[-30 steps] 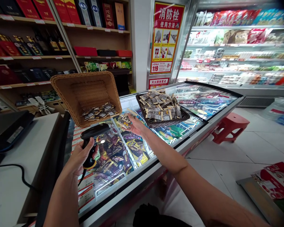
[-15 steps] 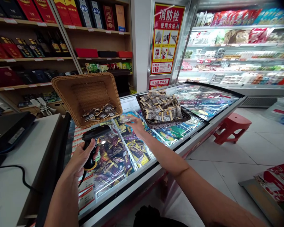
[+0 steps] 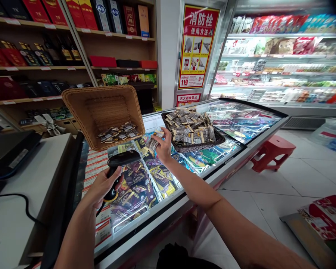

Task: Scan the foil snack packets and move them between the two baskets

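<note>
My left hand (image 3: 104, 185) is wrapped round the grip of a black handheld barcode scanner (image 3: 123, 158), its head pointing right. A small snack packet (image 3: 153, 142) is pinched in my right hand (image 3: 164, 146), just beyond the scanner's front end. Close to my right hand stands a dark woven basket (image 3: 196, 146) heaped with similar small packets (image 3: 189, 127). A tan wicker basket (image 3: 100, 93) leans toward me on the left, with a smaller pile of packets (image 3: 119, 132) at its bottom.
Both baskets rest on a glass-topped chest freezer (image 3: 162, 220) full of wrapped ice creams. A white counter (image 3: 25, 179) with a black device (image 3: 12, 155) is at left. On the floor at right are a red stool (image 3: 273, 151) and a red-and-white carton (image 3: 322, 216). Shelves line the back.
My left hand has moved the scanner a little to the right. My right hand has turned the packet more upright, so its printed face shows. The baskets stay put.
</note>
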`<control>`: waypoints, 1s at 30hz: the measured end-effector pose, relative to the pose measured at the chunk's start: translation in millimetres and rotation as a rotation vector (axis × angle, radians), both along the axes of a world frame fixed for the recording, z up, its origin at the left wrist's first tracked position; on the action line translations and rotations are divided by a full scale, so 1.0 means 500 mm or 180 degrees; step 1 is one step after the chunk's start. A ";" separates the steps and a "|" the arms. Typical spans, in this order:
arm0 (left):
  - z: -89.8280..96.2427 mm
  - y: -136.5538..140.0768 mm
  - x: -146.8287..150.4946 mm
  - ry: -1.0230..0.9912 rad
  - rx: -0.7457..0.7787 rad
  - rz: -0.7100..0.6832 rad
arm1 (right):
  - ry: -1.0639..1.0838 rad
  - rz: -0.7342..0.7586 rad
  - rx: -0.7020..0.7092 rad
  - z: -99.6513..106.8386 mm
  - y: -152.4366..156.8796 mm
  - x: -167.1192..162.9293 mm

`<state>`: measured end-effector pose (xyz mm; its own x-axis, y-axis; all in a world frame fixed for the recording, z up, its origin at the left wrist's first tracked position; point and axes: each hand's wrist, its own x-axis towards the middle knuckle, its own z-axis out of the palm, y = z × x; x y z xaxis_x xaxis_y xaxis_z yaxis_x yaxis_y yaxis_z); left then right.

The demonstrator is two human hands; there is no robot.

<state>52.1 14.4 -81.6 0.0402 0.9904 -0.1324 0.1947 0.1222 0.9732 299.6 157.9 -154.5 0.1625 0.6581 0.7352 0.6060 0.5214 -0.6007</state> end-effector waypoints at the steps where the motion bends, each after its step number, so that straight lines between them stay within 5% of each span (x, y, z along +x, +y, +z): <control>1: 0.002 -0.001 0.002 0.0032 0.0002 -0.0017 | -0.0063 -0.0035 0.0010 -0.001 0.000 0.001; 14: 0.003 -0.012 0.005 0.0057 0.0255 0.0081 | -0.0366 -0.0156 -0.0035 0.020 -0.018 -0.001; 21: -0.025 0.021 -0.049 -0.0051 0.0043 0.0394 | -0.0688 -0.1603 0.0244 0.120 0.019 0.111; 24: -0.025 0.032 -0.061 -0.0102 -0.0015 0.0335 | -0.0641 -0.2101 -0.0170 0.157 0.027 0.197; 27: -0.016 0.024 -0.049 -0.0240 0.0187 0.0612 | -0.0752 -0.2254 -0.0633 0.157 0.015 0.227; 30: -0.010 0.015 -0.031 -0.0312 0.0380 0.1030 | -0.1011 -0.2018 -0.0639 0.145 0.000 0.175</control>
<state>36.7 21.7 -86.5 -0.2713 0.9621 -0.0259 0.0694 0.0464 0.9965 387.2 157.7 -82.2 0.3559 0.6355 0.6852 0.9151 -0.0884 -0.3933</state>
